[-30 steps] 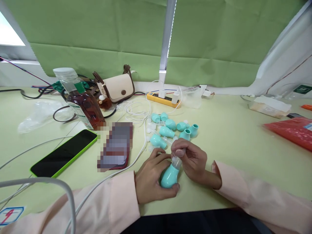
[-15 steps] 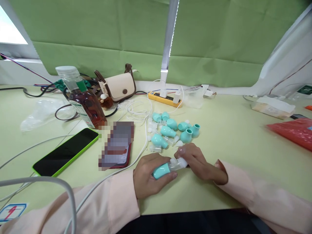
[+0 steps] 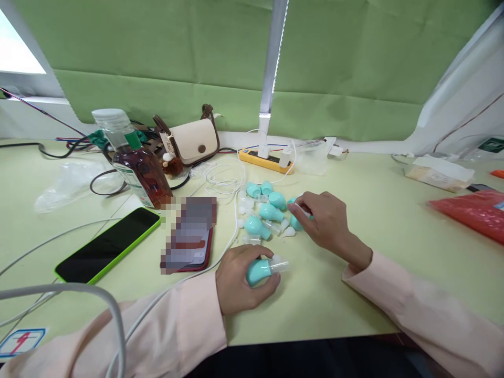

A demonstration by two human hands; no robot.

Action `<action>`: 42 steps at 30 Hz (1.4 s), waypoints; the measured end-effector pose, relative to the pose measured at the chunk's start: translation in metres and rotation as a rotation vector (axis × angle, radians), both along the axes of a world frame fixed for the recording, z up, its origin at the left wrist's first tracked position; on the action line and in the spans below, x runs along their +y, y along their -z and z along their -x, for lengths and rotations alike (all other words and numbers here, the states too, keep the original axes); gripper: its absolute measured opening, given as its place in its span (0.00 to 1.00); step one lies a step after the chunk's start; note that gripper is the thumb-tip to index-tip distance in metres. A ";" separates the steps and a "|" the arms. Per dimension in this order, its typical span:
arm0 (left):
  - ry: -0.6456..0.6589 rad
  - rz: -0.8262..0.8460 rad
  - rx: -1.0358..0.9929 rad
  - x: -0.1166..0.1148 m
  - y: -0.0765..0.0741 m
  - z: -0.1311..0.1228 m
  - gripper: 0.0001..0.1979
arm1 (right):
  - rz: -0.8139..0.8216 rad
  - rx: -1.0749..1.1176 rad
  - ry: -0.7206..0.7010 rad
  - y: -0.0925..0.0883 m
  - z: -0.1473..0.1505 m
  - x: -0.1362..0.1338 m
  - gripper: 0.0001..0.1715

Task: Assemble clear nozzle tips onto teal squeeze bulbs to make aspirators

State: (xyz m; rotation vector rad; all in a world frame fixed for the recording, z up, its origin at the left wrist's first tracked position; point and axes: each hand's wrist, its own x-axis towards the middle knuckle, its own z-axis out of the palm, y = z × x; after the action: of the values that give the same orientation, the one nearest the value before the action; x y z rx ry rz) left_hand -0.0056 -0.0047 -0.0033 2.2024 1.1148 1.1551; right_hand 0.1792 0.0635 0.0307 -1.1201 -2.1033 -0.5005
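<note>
My left hand point(image 3: 240, 281) is wrapped round a nasal aspirator with a teal bulb point(image 3: 258, 272) and a clear tube point(image 3: 280, 266) pointing right. A small whitish part sits on the upper side of the tube. My right hand point(image 3: 325, 220) is raised over the right side of the pile, thumb and forefinger pinched on a small white tip point(image 3: 301, 209), mostly hidden by the fingers. Below and behind that hand lie teal bulbs, partly covered. Several more teal bulbs point(image 3: 256, 227), clear tubes point(image 3: 252, 240) and loose white tips point(image 3: 289, 231) lie together on the table.
Left of the pile lie a red-cased phone point(image 3: 189, 236), a green-edged phone point(image 3: 108, 244) and white cables. Behind stand a brown drink bottle point(image 3: 142, 173), a cream handbag point(image 3: 195, 140) and a yellow power strip point(image 3: 265, 161). A red plastic bag point(image 3: 472, 212) and tissue pack point(image 3: 439, 173) lie right.
My right hand has moved from the tube's end up and away to the pile, taking the white tip off with it. My left hand still holds the aspirator, almost unmoved.
</note>
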 end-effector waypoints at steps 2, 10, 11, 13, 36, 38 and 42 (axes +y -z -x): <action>-0.008 0.014 -0.002 -0.001 0.000 0.000 0.08 | -0.027 -0.087 0.094 0.002 -0.002 0.009 0.20; -0.009 -0.027 -0.061 0.000 -0.003 -0.002 0.07 | -0.168 -0.054 -0.107 0.009 -0.005 0.012 0.07; -0.019 -0.025 -0.087 0.000 -0.003 -0.002 0.07 | -0.191 0.010 -0.226 0.008 -0.003 0.005 0.03; -0.037 -0.001 -0.142 -0.001 -0.003 -0.001 0.07 | -0.147 0.160 -0.449 0.007 0.002 -0.013 0.06; 0.053 0.118 -0.416 -0.004 -0.006 0.000 0.05 | 1.579 0.837 -0.866 0.016 0.024 -0.063 0.18; 0.080 0.067 -0.405 -0.004 -0.006 0.000 0.02 | 1.676 0.929 -0.888 0.017 0.025 -0.060 0.17; 0.137 0.041 -0.362 -0.006 -0.005 0.001 0.02 | 1.747 0.971 -0.893 0.015 0.026 -0.058 0.17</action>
State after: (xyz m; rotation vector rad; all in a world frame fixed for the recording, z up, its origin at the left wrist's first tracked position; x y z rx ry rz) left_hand -0.0068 -0.0106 0.0015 1.9040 0.8153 1.3859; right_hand 0.1536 0.0056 0.0153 -0.6163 -1.4445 2.1384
